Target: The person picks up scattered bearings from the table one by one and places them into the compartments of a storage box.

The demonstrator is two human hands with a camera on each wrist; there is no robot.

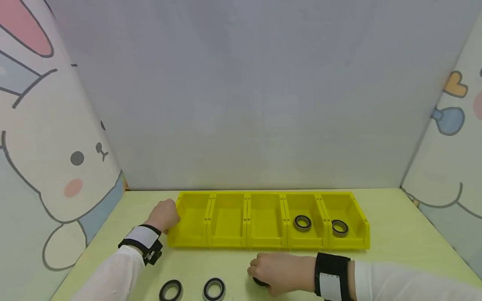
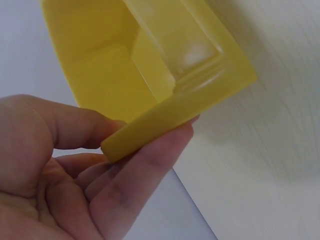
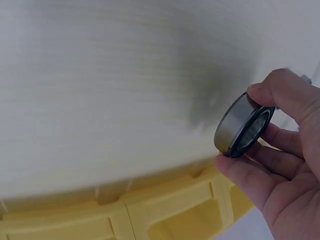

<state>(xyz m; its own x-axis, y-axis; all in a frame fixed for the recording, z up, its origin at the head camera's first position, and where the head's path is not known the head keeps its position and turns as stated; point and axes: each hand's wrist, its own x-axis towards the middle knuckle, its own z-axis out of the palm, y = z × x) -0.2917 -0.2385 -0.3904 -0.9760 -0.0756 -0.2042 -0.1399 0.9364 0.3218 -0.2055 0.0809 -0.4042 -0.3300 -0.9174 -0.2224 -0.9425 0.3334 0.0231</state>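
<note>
Bearing (image 3: 234, 124) sits tilted in right hand (image 1: 278, 269) — bore (image 3: 254, 131) facing palmward.

The steel, black-sealed bearing (image 3: 234, 124) tilts in the right hand's (image 1: 278, 271) pinch; the yellow five-compartment bin (image 1: 227, 241) extends rightward from the left hand's (image 1: 163, 215) grip.

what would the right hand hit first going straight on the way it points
Probably the nearest loose bearing on the table to its left; height is unclear, so the right hand might pass over it.
</note>
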